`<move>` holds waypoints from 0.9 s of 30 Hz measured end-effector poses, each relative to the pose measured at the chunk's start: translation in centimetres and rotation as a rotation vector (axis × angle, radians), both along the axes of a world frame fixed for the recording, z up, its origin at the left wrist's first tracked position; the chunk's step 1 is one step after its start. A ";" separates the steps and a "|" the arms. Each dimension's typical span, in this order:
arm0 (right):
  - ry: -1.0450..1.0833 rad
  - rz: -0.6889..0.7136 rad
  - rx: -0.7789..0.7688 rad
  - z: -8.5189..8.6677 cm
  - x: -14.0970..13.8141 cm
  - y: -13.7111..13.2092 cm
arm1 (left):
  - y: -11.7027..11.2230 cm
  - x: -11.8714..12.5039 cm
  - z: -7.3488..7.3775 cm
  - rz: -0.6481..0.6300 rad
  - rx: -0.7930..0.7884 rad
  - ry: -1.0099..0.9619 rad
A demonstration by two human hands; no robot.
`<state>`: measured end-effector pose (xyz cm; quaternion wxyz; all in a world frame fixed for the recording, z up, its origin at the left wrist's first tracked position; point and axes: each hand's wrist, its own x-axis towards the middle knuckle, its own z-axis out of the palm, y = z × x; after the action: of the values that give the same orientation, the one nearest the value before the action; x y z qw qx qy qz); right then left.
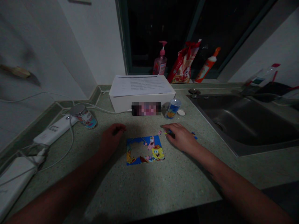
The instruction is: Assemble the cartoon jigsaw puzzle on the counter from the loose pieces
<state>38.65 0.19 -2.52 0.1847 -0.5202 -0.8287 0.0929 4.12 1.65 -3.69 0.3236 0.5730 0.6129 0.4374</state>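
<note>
A partly assembled jigsaw puzzle (158,152) with cartoon figures on blue lies flat on the counter, with a gap in its middle and upper left. My left hand (111,137) rests just beyond its left edge, fingers curled in toward the thumb; nothing shows in them. To the puzzle's upper right, my right hand (181,136) is spread low over loose puzzle pieces, its fingers reaching left and partly covering them. One small pink piece (159,133) lies left of those fingers. More blue pieces (194,135) show beyond the right side of that hand.
Behind the puzzle stand a white box (140,90) with a printed sheet on top and a blue can (173,109) beside its round lid (181,113). At left are a jar (84,116), a power strip (54,129) and cables. A metal sink (235,121) borders the right.
</note>
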 end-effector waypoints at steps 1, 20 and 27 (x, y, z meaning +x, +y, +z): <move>0.000 0.001 -0.001 0.0 0.0 0.0 | 0.0 0.0 0.0 0.000 0.000 -0.003; 0.058 0.042 -0.016 -0.1 0.0 0.1 | -0.1 0.0 0.0 0.000 -0.018 -0.013; 0.067 0.042 -0.026 -0.1 0.0 0.3 | 0.0 0.0 0.0 0.003 0.004 -0.025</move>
<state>38.63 0.49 -2.61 0.2036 -0.5015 -0.8316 0.1246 4.14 1.65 -3.74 0.3293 0.5672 0.6088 0.4463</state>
